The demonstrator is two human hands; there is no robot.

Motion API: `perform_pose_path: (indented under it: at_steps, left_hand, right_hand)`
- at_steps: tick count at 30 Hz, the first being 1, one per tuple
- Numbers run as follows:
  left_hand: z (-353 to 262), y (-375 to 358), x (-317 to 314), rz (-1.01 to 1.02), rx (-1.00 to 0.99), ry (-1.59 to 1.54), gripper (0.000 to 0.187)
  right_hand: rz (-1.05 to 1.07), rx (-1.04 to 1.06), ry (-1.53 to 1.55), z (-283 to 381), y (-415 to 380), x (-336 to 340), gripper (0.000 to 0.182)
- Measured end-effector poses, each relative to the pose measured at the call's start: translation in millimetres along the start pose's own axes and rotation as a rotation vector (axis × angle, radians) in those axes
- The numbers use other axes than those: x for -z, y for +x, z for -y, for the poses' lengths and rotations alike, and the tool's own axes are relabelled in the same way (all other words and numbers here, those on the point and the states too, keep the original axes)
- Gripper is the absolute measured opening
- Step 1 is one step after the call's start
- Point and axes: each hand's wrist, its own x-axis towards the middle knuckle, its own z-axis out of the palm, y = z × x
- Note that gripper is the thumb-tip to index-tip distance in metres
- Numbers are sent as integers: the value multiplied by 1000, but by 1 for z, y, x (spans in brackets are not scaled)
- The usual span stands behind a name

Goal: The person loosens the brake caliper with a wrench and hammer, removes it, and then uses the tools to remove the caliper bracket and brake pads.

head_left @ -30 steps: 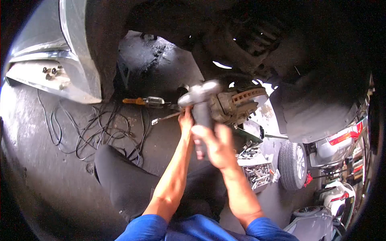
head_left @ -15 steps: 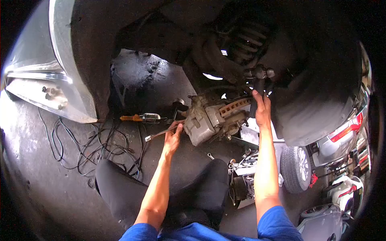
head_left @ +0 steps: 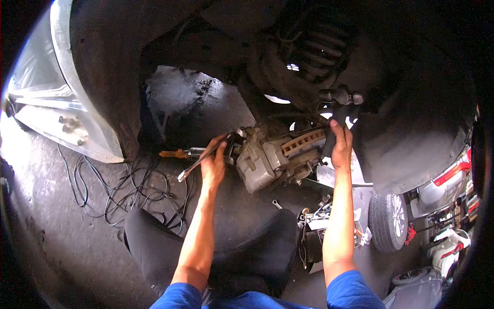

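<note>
A grey brake caliper (head_left: 256, 166) sits over the edge of a rusty vented brake disc (head_left: 303, 142) in the wheel well. My left hand (head_left: 213, 164), just left of the caliper, is closed round a slim metal bar (head_left: 191, 170). The bar's bright tip points down-left, and its other end is hard to make out by the caliper. My right hand (head_left: 341, 147), beside the disc's right end, is wrapped round the dark handle of what looks like a hammer (head_left: 341, 96), its head uppermost. Part of the handle is hidden by my fingers.
An orange-handled work lamp (head_left: 175, 154) and its tangled cable (head_left: 121, 193) lie on the floor at left. A toolbox (head_left: 315, 219) with several tools, a loose spanner (head_left: 277, 204) and a wheel (head_left: 388, 222) are at lower right. The car's fender (head_left: 87, 113) borders the left.
My left hand has moved up and slightly left with the bar, closer to the caliper's upper left side. My right hand keeps its grip on the hammer. The whole view has shifted a little.
</note>
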Motion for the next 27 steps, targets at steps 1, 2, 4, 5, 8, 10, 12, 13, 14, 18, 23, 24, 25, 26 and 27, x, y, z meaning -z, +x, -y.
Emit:
perform_pose_path:
  at_steps: [1, 2, 4, 5, 8, 10, 12, 13, 14, 18, 23, 24, 25, 26, 27]
  left_hand:
    - [-18, 5, -7, 10, -82, 17, 22]
    - [-35, 11, -12, 21, -170, 34, 19]
    - [-59, 18, -10, 92, -309, 225, 16]
    - [-63, 20, -11, 121, -312, 230, 15]
    - [-80, 19, -22, 144, -306, 145, 15]
    - [-89, 21, -33, 136, -285, 63, 15]
    - [-89, 23, -38, 206, -213, 73, 20]
    - [-90, 22, -39, 255, -132, 67, 23]
    - [-91, 21, -39, 303, -52, 62, 26]
    - [-77, 31, -30, 369, 26, 111, 29]
    - [-101, 35, -31, 391, -54, 335, 33]
    - [-108, 35, -31, 405, -62, 390, 33]
    - [-111, 37, -32, 415, -102, 423, 33]
    - [-113, 38, -31, 424, -139, 456, 33]
    - [-115, 38, -31, 434, -177, 489, 33]
  right_hand:
    - [28, -10, 17, -4, 1, 3, 45]
    - [53, -16, 36, -6, 1, 4, 45]
    - [38, -14, 51, -6, -1, 3, 43]
    - [37, -5, 63, -10, 0, 3, 43]
    - [45, -24, 104, -15, 1, 4, 42]
    - [55, -32, 107, -13, 0, 5, 42]
    - [65, -17, 86, -7, 0, 5, 42]
    - [47, -5, 58, -8, 1, 5, 43]
    - [40, 5, 63, -7, 1, 5, 44]
    - [38, 15, 71, -9, 0, 5, 45]
    - [65, 3, 112, -8, -1, 4, 43]
    - [89, -18, 121, -9, -1, 7, 42]
    - [111, -39, 131, -10, -1, 9, 42]
    - [105, -24, 128, -10, -1, 9, 43]
    - [99, -9, 126, -11, -1, 8, 43]
